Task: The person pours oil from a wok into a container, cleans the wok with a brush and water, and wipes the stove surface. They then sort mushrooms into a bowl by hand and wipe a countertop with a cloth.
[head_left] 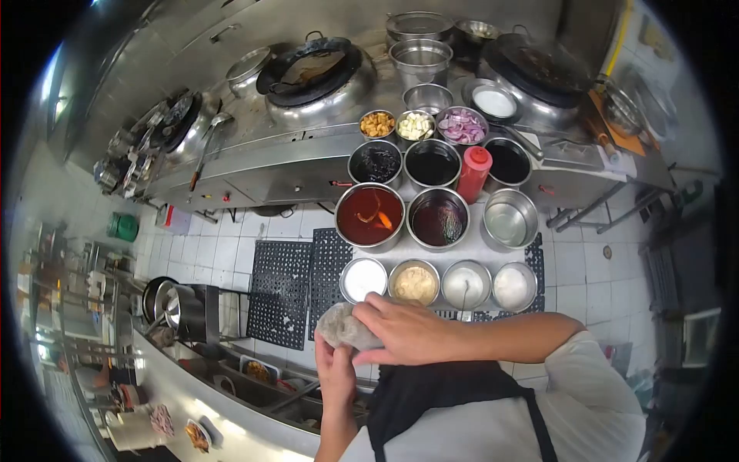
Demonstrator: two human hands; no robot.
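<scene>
Both of my hands are together in front of my black apron (439, 389), closed around a crumpled greyish bundle (336, 326). My right hand (400, 331) lies over it from the right, fingers curled on its top. From below, my left hand (336, 371) grips it with the thumb raised against its side. Whether the bundle is a plastic bag or a cloth I cannot tell. Closest beyond my hands is a row of steel pots: white powder (363, 279), tan powder (416, 284), a white seasoning with a spoon (466, 285) and another white one (514, 287).
Farther back stand pots of red oil (369, 215) and dark sauce (438, 219), a red squeeze bottle (474, 172) and chopped onion (462, 125). Large woks (312, 71) sit on the stove. At left runs a steel counter (231, 420). Black mats (279, 292) cover part of the floor.
</scene>
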